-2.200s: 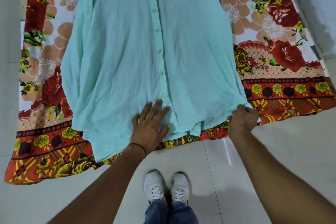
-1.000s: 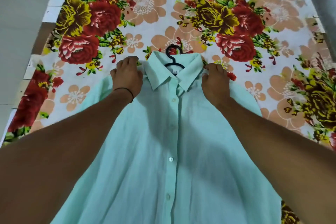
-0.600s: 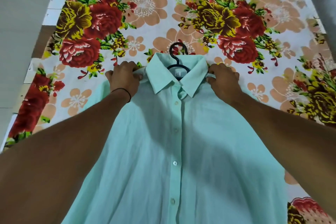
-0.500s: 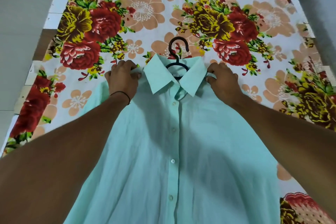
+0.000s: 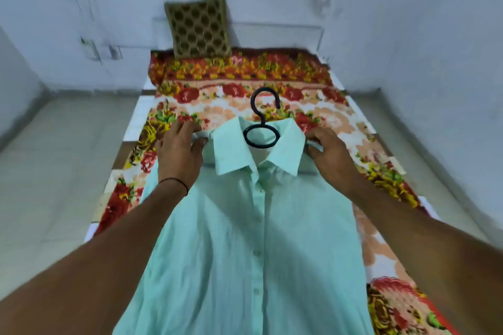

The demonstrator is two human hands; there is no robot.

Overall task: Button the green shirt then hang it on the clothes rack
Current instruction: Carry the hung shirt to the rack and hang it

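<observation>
**Item: green shirt on hanger, held at both shoulders over a bed**

- Left hand: grip narrow, thumb and curled fingers pinching the shirt's shoulder fabric just left of the collar. A thin black wristband circles the wrist.
- Right hand: grip narrow, fingers curled over the shoulder fabric just right of the collar, with a fold of cloth held at the fingertips.
- Green shirt: pale mint, front side up, held between the two hands. It spreads from the collar at the far end towards the near edge of view. The collar points lie flat and open. A row of small buttons runs down the centre placket, which lies closed along the visible length. Whether the lower part rests on the bed cannot be told.
- Hanger: black, with its ring sitting in the neck opening and its hook standing out beyond the collar on the far side.
- Floral sheet: red, yellow and peach flowers, covering the bed beneath the shirt.
- Pillow: olive with a dark dotted pattern, propped upright at the far end of the bed against the pale wall.
- Floor: pale tiles, to the left and right of the bed.
</observation>
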